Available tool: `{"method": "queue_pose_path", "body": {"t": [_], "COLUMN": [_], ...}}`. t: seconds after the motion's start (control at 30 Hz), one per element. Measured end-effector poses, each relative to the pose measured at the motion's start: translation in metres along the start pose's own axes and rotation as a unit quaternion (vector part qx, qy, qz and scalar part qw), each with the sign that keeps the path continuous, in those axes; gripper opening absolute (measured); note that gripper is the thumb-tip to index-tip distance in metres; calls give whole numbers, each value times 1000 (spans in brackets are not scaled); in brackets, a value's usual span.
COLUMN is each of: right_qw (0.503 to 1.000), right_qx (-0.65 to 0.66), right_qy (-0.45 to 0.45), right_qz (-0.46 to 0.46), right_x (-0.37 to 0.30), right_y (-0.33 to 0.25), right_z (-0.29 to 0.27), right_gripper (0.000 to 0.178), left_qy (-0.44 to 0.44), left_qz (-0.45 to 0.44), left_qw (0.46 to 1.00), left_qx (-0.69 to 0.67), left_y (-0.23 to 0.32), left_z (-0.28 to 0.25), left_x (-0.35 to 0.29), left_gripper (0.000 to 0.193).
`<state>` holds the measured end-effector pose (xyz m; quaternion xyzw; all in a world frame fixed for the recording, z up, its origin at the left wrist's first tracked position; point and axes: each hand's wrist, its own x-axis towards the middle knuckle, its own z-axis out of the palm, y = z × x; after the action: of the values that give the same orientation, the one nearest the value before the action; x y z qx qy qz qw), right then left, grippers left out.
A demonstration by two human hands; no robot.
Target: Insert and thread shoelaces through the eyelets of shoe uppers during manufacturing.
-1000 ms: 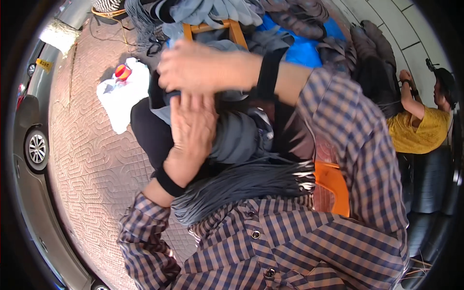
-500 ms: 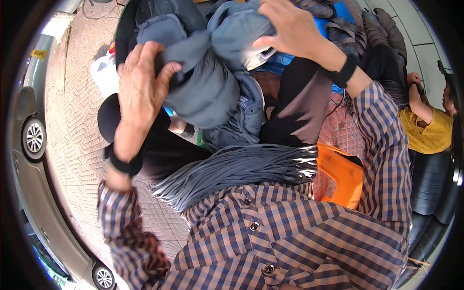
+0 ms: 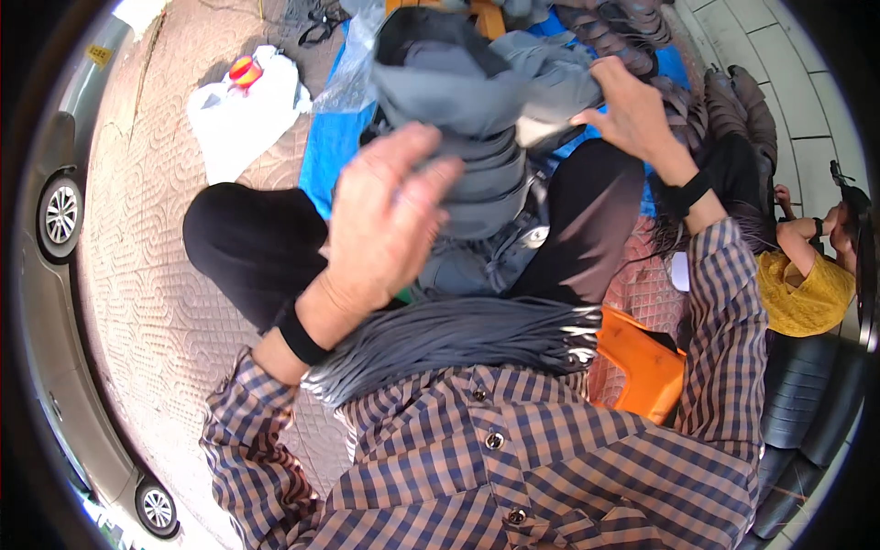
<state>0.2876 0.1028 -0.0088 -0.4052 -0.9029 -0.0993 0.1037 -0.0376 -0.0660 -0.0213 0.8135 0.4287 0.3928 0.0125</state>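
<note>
A stack of nested grey shoe uppers [image 3: 458,160] stands between my knees, its dark opening facing away from me. My left hand [image 3: 385,215], blurred by motion, hangs just in front of the stack's left side, fingers apart and holding nothing. On the right, my right hand [image 3: 632,110] pinches the edge of another grey shoe upper [image 3: 555,78] with a pale edge, beside the stack's top. Across my lap lies a thick bundle of grey shoelaces [image 3: 458,339] with white tips. More grey uppers and laces lie loosely below the stack.
A blue sheet [image 3: 321,160] lies under the work. To the left, a white plastic bag [image 3: 243,124] with a red-orange item rests on the paving. Dark stacked uppers [image 3: 742,105] lie at right, near a person in yellow [image 3: 807,293]. An orange stool [image 3: 637,362] shows beside me.
My left hand has come off the grey upper and moved right and toward me. My right hand has shifted right and nearer with its upper. The stack now stands more upright.
</note>
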Motion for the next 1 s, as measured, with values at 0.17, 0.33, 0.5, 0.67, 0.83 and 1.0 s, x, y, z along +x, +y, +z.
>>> {"method": "queue_pose_path", "body": {"t": [0.17,0.33,0.5,0.67,0.83,1.0], "right_qw": [998,998,1000,985,468,267], "right_qx": [-46,-38,-1,131,662,810], "right_qy": [-8,7,-3,95,-76,65], "right_qz": [-31,-50,10,54,581,519], "right_x": [16,18,9,-1,-38,-51], "right_y": [-28,-57,-69,-71,-68,-104], "right_z": [-1,-3,-10,-12,32,99], "right_gripper": [52,49,58,71,78,52], "left_qy": [-39,-232,-170,-57,-100,-202], "left_qz": [83,-139,-179,-59,-12,-137], "left_qw": [994,961,969,994,993,970], "left_qx": [62,58,-3,-74,67,11], "left_y": [-11,-82,-48,-2,-25,-40], "left_z": [22,34,29,70,93,76], "left_x": [58,7,19,90,109,110], "left_gripper": [51,41,44,55,58,53]}}
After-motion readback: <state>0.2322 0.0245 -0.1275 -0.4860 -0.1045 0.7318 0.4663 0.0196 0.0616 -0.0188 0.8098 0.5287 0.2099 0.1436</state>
